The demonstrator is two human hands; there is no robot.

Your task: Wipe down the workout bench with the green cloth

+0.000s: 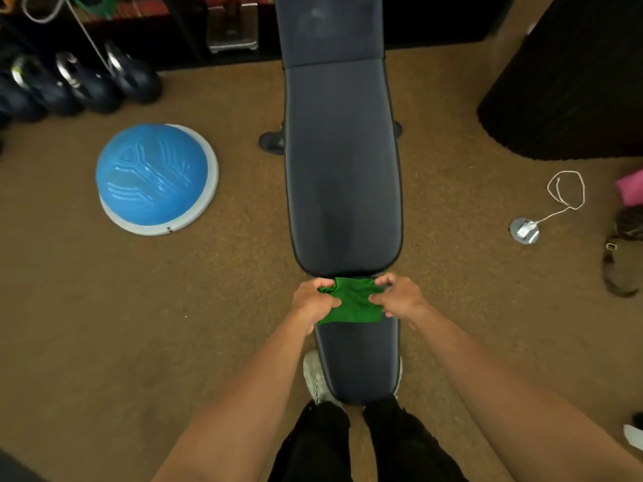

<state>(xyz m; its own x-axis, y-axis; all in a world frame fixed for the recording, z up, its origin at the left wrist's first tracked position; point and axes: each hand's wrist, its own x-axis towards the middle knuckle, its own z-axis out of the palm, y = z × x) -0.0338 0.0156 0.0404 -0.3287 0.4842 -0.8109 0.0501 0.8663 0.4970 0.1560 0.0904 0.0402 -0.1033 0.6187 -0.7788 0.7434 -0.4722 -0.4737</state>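
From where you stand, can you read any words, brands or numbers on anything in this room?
None can be read.
Workout bench: a faint round mark near its far end, too blurred to read.
Blue balance dome: raised lines only, no letters.
Green cloth: plain.
Shelf items along the far wall: too blurred to tell.

A long, dark navy padded bench [342, 161] runs away from the viewer down the middle of a brown carpeted floor [226, 293]. A small green cloth [351, 302] lies on it at the gap between the seat pad and the long back pad. On the floor to the left sit a blue half-dome balance trainer [156, 177] and a row of dark kettlebells [80, 81]. To the right lie a white coiled cord [565, 189] and a dark sandal [622, 266].
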